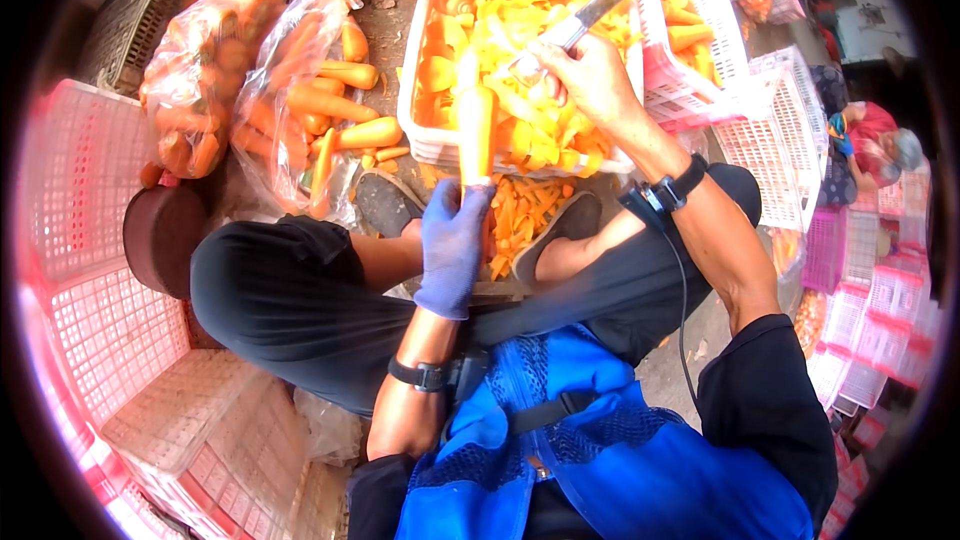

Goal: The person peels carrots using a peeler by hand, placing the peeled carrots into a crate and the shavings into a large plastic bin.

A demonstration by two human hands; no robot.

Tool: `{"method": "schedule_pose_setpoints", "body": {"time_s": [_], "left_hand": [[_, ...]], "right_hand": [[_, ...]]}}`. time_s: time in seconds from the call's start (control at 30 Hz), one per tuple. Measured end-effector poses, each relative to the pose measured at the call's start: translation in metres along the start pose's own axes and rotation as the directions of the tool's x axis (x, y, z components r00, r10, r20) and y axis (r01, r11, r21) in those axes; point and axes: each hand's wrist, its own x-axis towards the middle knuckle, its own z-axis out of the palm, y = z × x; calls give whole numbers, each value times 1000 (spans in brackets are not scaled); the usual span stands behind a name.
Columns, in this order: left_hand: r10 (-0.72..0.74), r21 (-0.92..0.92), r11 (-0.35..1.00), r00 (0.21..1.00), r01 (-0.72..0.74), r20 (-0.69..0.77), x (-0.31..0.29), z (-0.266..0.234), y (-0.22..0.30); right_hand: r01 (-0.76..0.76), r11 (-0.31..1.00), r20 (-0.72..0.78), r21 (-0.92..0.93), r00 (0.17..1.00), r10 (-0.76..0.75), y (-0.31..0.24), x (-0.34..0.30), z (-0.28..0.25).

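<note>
My left hand, in a purple-blue glove, is closed around the lower end of a peeled-looking orange carrot. The carrot points away from me over the near rim of a pale crate heaped with carrot peelings. Bare and closed, my right hand grips a knife above the peelings, to the right of the carrot. Its flat grey part slants up to the far right; my fingers cover the rest. The knife and the carrot are apart.
Whole carrots spill from a clear plastic bag at the left, beside a fuller bag. Another crate with carrots stands at the right. Peelings lie between my shoes. Stacked pink crates line the left; a person is far right.
</note>
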Motion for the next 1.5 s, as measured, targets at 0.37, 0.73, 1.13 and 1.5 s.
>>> {"method": "schedule_pose_setpoints", "body": {"time_s": [0.37, 0.73, 1.13, 1.5], "left_hand": [[400, 555, 792, 904, -257, -152, 2, 9, -15], [430, 843, 506, 900, -181, -65, -10, 17, 0], [552, 794, 515, 834, -322, -20, -10, 6, -16], [306, -137, 949, 931, -283, 198, -19, 25, 18]], "right_hand": [[-38, 993, 346, -110, 935, 75, -17, -63, 38], [-61, 995, 214, -84, 974, 78, 14, -7, 10], [-116, 980, -231, -160, 970, 77, 62, 43, -80], [-214, 968, -242, 130, 940, 241, 30, -25, 3]]}}
